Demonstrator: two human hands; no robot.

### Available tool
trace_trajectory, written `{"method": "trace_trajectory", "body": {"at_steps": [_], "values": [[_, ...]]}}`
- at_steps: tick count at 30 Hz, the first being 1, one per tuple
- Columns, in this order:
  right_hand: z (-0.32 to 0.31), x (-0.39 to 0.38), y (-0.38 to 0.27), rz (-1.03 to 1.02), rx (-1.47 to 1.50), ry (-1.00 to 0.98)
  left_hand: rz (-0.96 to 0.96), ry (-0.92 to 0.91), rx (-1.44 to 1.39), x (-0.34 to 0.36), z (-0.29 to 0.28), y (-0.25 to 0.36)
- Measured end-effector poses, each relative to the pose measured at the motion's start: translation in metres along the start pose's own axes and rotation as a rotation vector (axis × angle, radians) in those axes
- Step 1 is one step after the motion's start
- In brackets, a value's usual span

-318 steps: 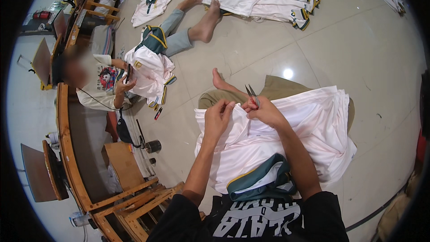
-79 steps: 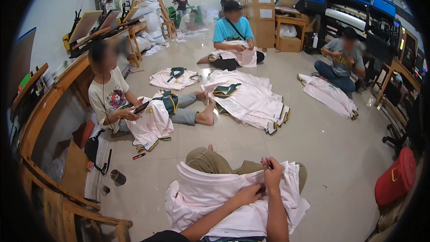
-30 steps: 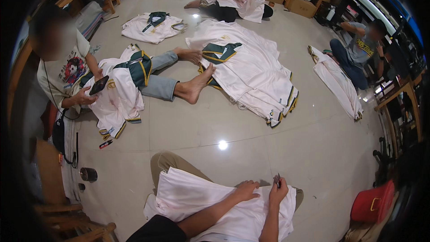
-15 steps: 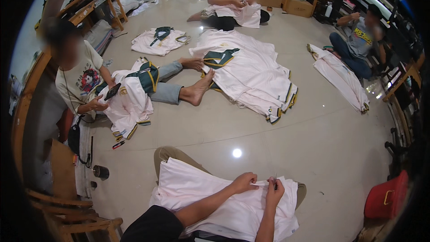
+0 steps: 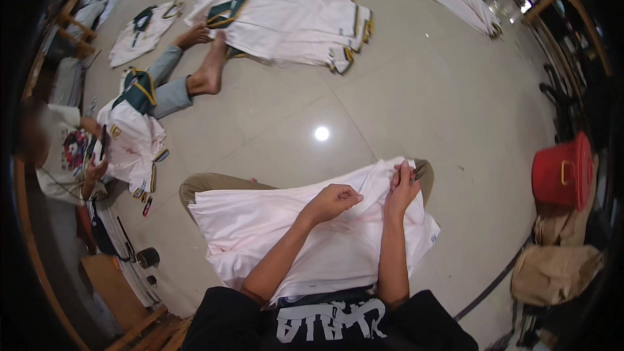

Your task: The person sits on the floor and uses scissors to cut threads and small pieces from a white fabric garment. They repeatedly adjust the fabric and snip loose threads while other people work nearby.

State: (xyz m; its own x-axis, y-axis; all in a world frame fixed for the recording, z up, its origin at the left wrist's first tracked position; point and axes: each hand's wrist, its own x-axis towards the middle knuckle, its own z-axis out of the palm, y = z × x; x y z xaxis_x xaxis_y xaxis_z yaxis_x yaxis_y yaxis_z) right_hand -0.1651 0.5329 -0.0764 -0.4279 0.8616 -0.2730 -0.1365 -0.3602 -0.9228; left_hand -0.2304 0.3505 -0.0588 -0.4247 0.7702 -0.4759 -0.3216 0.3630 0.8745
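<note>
A white shirt (image 5: pixel 260 221) lies spread across my crossed legs, in soft folds. My left hand (image 5: pixel 333 203) is closed at its middle, thumb and fingers pinching the cloth. Beside the shirt's right upper edge, my right hand (image 5: pixel 402 188) is closed with its fingers curled. The small thread snips that showed in it half a second ago are mostly hidden by the fingers now. Between my two hands the cloth rises in a ridge.
A pile of white shirts (image 5: pixel 286 13) with green and yellow trim lies ahead. At left a person (image 5: pixel 65 149) sits with legs stretched out and a shirt (image 5: pixel 130 136) on the lap. A red bucket (image 5: pixel 556 175) and a brown paper bag (image 5: pixel 556 273) stand at right.
My view has tilted down and turned right, so the room's far side has left the picture. My right hand has turned and its snips no longer show clearly. The left still pinches the shirt.
</note>
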Motion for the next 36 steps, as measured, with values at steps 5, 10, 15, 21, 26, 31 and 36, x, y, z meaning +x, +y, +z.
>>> {"method": "trace_trajectory", "body": {"at_steps": [5,10,15,21,26,31,36], "values": [[0.004,0.002,0.0,-0.012,0.075,0.026,-0.13,-0.084,0.254,-0.006,0.018,0.0],[-0.003,0.008,0.0,0.066,0.218,-0.015,0.005,0.012,0.206,-0.003,0.02,0.001],[0.0,-0.006,-0.019,-0.002,-0.005,-0.009,0.097,0.058,0.278,-0.004,0.027,0.0],[-0.022,-0.017,-0.017,0.084,-0.178,-0.176,0.279,0.297,0.268,0.066,0.025,-0.028],[-0.018,-0.023,-0.018,0.086,-0.248,-0.233,0.239,0.252,0.099,0.133,0.022,-0.02],[-0.017,-0.025,-0.015,0.06,-0.314,-0.263,0.248,0.13,-0.341,0.134,0.018,-0.01],[-0.016,-0.029,-0.029,0.067,-0.235,-0.208,0.276,0.083,-0.53,0.103,0.013,0.002]]}}
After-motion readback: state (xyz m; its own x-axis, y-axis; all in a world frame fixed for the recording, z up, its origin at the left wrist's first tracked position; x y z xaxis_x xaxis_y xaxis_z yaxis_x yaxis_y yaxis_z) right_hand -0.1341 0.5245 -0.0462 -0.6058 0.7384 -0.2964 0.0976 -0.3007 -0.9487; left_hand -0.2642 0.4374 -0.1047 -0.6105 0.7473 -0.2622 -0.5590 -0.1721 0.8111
